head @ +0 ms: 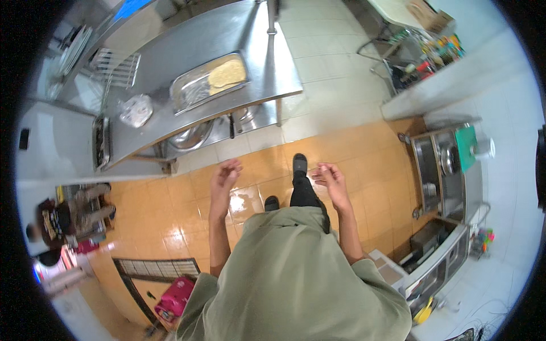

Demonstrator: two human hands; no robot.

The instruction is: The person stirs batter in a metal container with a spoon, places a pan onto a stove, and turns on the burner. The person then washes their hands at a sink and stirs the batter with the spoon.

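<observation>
My left hand (225, 174) hangs in the air over the tiled floor, fingers loosely curled, with nothing in it. On the other side of my feet, my right hand (330, 179) is likewise raised and holds nothing, its fingers a little apart. Ahead of me stands a stainless steel table (192, 40). A rectangular metal tray (194, 91) lies near its front edge, with a pale yellow, crumbly or grainy food (227, 74) in its right part. To the tray's left is a clear plastic bag (136, 111) with whitish contents. Neither hand touches the table.
Metal bowls (192, 135) and a dark handle show on the lower shelf. A wheeled steel cart (441, 170) stands at right, near a sink counter (443, 260). A pink gas cylinder (175, 296) is at lower left. Another person (59, 221) is at far left.
</observation>
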